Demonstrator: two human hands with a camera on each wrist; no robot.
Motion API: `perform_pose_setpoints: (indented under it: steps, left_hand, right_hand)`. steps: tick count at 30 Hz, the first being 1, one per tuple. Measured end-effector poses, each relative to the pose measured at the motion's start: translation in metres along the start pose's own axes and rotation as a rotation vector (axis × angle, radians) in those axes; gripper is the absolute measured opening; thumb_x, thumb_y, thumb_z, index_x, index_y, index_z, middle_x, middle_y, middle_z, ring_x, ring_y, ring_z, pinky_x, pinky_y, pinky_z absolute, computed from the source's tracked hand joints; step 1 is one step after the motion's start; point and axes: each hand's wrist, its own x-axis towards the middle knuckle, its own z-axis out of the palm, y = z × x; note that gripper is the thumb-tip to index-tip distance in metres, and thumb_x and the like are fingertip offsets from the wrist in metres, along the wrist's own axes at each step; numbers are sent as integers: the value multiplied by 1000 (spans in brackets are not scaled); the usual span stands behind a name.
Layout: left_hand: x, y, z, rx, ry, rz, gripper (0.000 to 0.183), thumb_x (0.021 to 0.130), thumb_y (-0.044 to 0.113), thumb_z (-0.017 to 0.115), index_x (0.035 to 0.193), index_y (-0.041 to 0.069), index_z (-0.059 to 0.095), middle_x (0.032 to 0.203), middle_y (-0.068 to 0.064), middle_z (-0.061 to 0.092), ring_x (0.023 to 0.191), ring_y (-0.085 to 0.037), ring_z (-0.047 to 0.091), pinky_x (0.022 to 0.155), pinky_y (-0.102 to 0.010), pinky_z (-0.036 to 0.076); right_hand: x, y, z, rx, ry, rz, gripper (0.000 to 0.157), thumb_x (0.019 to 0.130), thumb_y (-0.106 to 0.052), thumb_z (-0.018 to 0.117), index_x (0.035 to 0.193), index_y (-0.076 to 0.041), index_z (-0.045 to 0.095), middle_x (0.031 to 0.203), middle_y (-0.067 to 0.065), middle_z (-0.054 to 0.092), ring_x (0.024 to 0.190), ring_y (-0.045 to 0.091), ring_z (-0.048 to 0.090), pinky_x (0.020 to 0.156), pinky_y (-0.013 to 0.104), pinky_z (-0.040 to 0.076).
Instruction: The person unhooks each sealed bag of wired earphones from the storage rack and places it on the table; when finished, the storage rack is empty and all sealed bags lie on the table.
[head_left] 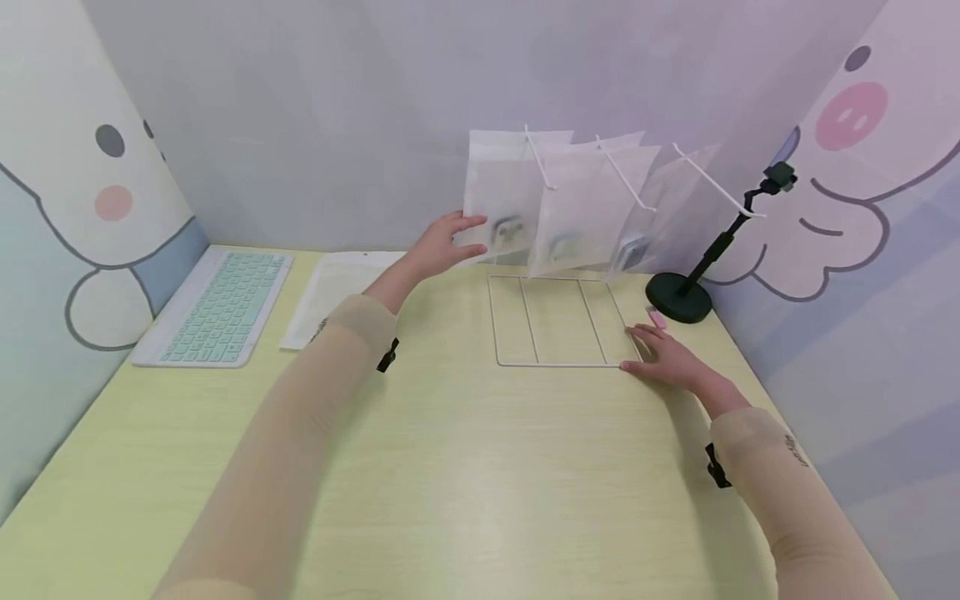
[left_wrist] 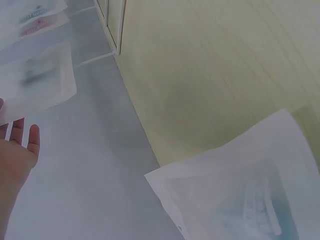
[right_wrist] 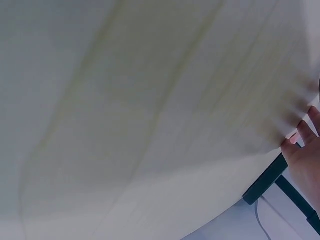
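Reaching with left hand (head_left: 441, 244), loosely spread, to left edge of leftmost translucent bag (head_left: 501, 187), hung from white wire rack (head_left: 555, 365); cannot tell if touching. Resting right hand (head_left: 670, 358), with relaxed fingers, at near right corner of rack, on pale table (head_left: 465, 467). With other translucent bags (head_left: 588, 200) hanging to right, black stand (head_left: 678, 298) beyond right hand, white packet (head_left: 341, 287) and keyboard (head_left: 225, 308) well to left.

There are three hooks (head_left: 624, 172), two hands (head_left: 441, 245) (head_left: 666, 358), one keyboard (head_left: 223, 308).
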Motion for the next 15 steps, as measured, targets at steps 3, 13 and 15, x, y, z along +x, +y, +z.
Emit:
perform_pose_setpoints:
  steps: [3,13,15]
  left_hand:
    - [-3,0,2,24,19,13,62,90,35,64,144,17,41,150,-13,35,140,-28,26,113,-42,22]
    - [-16,5,1,17,117,87,64,86,29,70,143,15,43,147,-8,41,139,-26,30,111,-43,28]
    - [-20,5,0,13,136,101,65,85,28,71,143,15,44,146,-7,42,139,-25,30,110,-43,28]
  right_hand:
    - [0,-1,0,1,-1,-1,90,82,-61,60,147,-8,30,151,25,22,137,48,20,106,65,17]
    - [-2,-2,0,3,28,-14,87,82,-57,63,146,-8,32,151,25,23,136,48,21,105,65,18]
    - [-2,-2,0,7,21,-10,87,82,-58,62,147,-9,32,151,24,23,137,47,21,105,65,18]
